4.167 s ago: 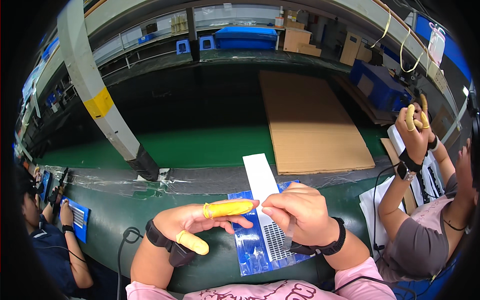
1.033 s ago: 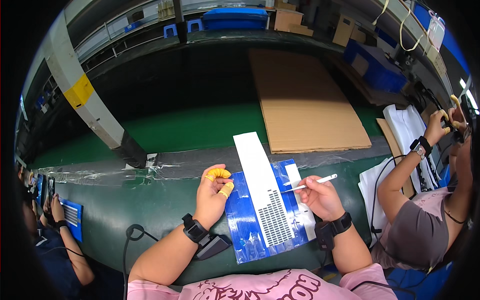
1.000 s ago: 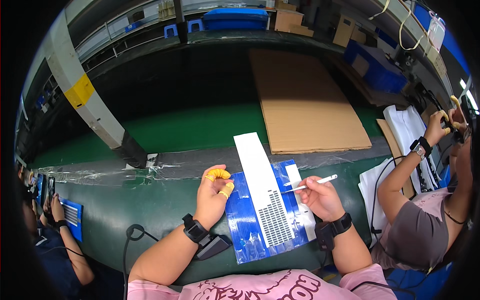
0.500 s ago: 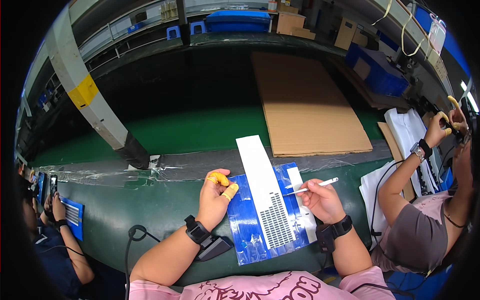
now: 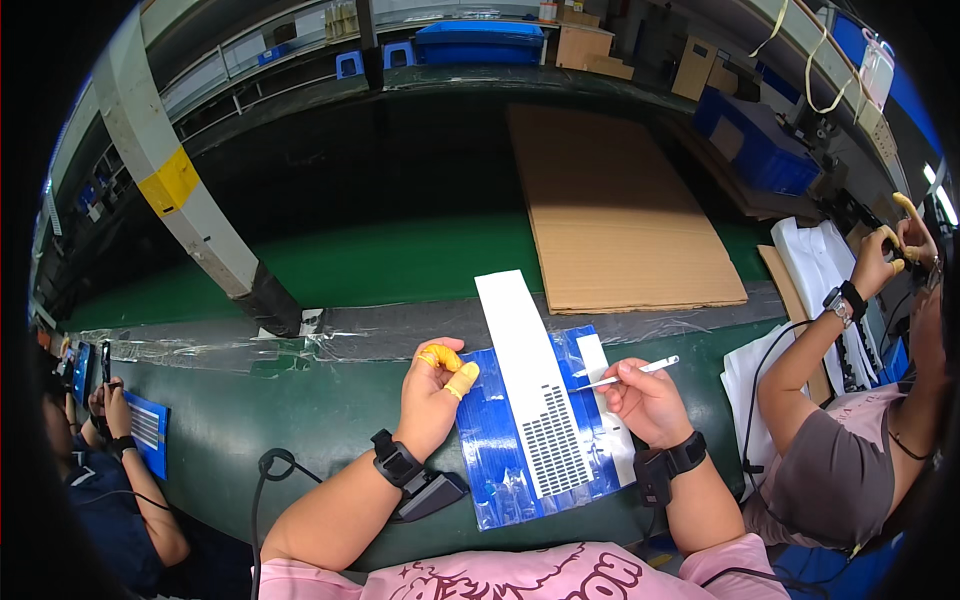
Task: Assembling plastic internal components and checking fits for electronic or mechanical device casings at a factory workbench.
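A blue board (image 5: 490,440) wrapped in clear film lies tilted in front of me. Across it runs a long white sheet (image 5: 515,320) with rows of small dark rectangular pieces (image 5: 555,450) on its lower half. My right hand (image 5: 650,402) is closed on a slim white pointed tool (image 5: 650,367), whose dark tip points left toward the top of the rows. By the board's upper left edge, my left hand (image 5: 433,392) has thumb and forefinger, both in yellow finger covers, pinched together; anything between them is too small to see. A narrower white strip (image 5: 612,425) lies along the board's right side.
Large cardboard sheets (image 5: 620,210) lie beyond the board. A post (image 5: 175,180) with a yellow band rises at left. White sheets (image 5: 750,390) and a co-worker's arm (image 5: 805,345) are at right; another person (image 5: 130,480) works at far left. A black cable (image 5: 265,500) loops near my left forearm.
The view has shifted very slightly. Both hands, the tool and the board keep nearly the same places. The co-worker at far left has tilted a dark handheld device.
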Available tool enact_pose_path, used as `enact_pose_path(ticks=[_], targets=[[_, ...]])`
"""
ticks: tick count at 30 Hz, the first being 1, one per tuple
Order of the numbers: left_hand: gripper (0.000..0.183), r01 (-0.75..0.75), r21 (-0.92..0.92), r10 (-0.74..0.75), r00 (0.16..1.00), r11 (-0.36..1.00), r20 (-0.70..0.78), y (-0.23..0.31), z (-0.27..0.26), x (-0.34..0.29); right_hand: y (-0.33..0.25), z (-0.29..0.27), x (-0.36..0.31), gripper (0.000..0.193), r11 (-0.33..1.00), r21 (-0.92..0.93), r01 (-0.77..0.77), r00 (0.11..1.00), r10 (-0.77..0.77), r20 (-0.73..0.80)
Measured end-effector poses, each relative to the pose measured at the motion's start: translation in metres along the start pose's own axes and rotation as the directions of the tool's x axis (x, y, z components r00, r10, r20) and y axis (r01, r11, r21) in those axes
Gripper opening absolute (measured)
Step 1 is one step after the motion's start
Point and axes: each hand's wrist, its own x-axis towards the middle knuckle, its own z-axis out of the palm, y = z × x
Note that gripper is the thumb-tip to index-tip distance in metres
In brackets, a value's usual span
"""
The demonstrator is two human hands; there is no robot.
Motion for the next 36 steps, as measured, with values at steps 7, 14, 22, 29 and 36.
enact_pose_path(ticks=[7, 14, 22, 29, 36], targets=[[0.018, -0.011, -0.048, 0.011, 1.000, 0.999, 0.002, -0.002, 0.000, -0.001, 0.003, -0.001, 0.001, 0.014, 1.000, 0.001, -0.004, 0.999, 0.004, -0.047], [0.023, 0.003, -0.002, -0.003, 1.000, 1.000, 0.004, -0.005, -0.002, -0.001, 0.000, 0.009, -0.003, 0.015, 1.000, -0.015, 0.019, 0.998, -0.020, -0.062], [0.023, 0.023, 0.028, -0.024, 1.000, 0.999, 0.007, -0.005, -0.005, -0.002, 0.001, 0.010, -0.004, 0.016, 0.999, -0.026, 0.027, 0.998, -0.029, -0.057], [0.022, 0.000, 0.056, 0.000, 1.000, 0.998, 0.002, -0.003, -0.004, -0.001, 0.001, 0.008, -0.002, 0.016, 1.000, -0.017, 0.026, 0.998, -0.026, -0.050], [0.020, -0.016, 0.060, 0.016, 1.000, 0.998, 0.007, -0.008, -0.006, -0.001, 0.000, 0.007, -0.003, 0.015, 1.000, 0.002, 0.010, 0.999, -0.010, -0.050]])
